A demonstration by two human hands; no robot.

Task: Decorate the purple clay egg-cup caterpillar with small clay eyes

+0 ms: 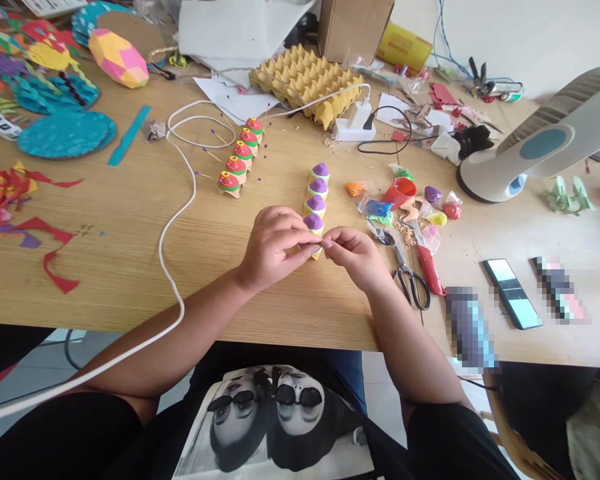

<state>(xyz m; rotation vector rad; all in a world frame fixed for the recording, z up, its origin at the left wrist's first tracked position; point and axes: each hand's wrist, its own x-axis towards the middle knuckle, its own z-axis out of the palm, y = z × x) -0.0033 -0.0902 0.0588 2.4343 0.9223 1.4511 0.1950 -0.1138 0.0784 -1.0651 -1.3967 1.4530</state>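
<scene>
My left hand (279, 243) and my right hand (354, 253) meet at their fingertips over the near end of an egg-carton strip (316, 203) topped with purple and pale clay domes. Both hands pinch; whatever sits between the fingertips is too small to make out. The hands cover the nearest part of the strip. Further back on the left stands a second egg-carton strip (242, 157), with red and green clay caps and purple-tipped sticks poking out at the sides.
Scissors (407, 277), a red-handled knife (430, 267), an orange-red cup (400, 193) and bagged clay lie right of the hands. A white cable (163, 247) crosses the left side. A yellow egg tray (307, 80), a power strip (353, 130) and a white fan (535, 140) stand behind.
</scene>
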